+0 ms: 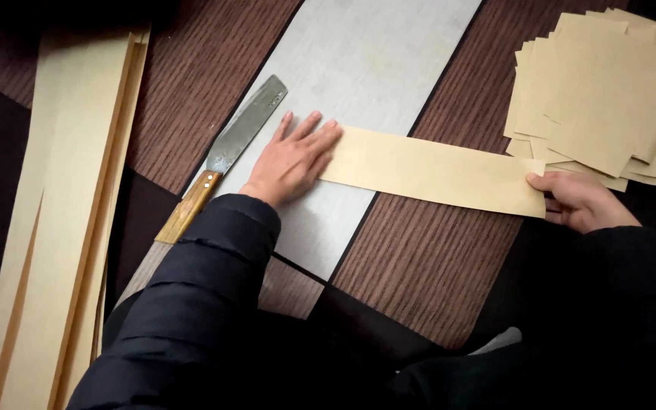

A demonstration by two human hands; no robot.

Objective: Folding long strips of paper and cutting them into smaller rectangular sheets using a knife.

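Observation:
A long tan paper strip (434,171) lies across a pale grey board (358,68) and the brown patterned floor. My left hand (294,159) rests flat on the strip's left end, fingers spread, pressing it onto the board. My right hand (578,201) pinches the strip's right end between thumb and fingers. A flat metal blade with a wooden handle (225,156) lies on the board just left of my left hand, untouched.
A loose pile of cut tan paper squares (605,95) sits at the upper right. Long tan paper strips (70,212) are stacked along the left edge. Dark sleeves fill the lower part of the view.

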